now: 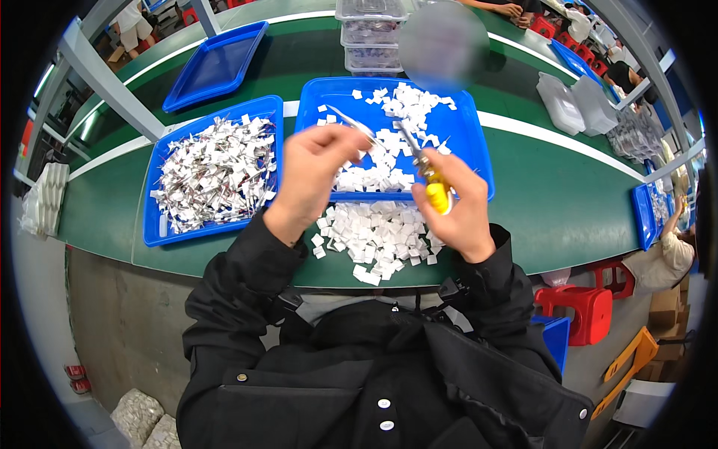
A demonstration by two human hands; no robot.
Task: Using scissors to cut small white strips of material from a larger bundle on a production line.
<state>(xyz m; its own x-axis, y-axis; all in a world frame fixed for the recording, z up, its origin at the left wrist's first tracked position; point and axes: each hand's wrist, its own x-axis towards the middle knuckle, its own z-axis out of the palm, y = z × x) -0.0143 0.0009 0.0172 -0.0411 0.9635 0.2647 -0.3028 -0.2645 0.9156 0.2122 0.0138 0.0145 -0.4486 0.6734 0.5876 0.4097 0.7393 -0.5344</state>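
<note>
My left hand (318,176) is closed in a pinch over the middle blue tray, on a thin pale strip (345,120) that points up and left. My right hand (464,198) is wrapped round a yellow-handled tool (437,196) with a long narrow metal end; its exact kind is unclear. The tool's tip is close to the strip but apart from it. Beneath both hands the middle blue tray (479,135) holds many small white square pieces (419,101). More white squares (378,236) lie heaped on the green table in front of it.
At the left, another blue tray (152,202) is full of thin pieces with white tabs. A bare blue tray (217,67) lies farther back. Stacked clear boxes (372,37) stand behind the middle tray; clear containers (572,101) are at the right. A red stool (580,307) stands below the table.
</note>
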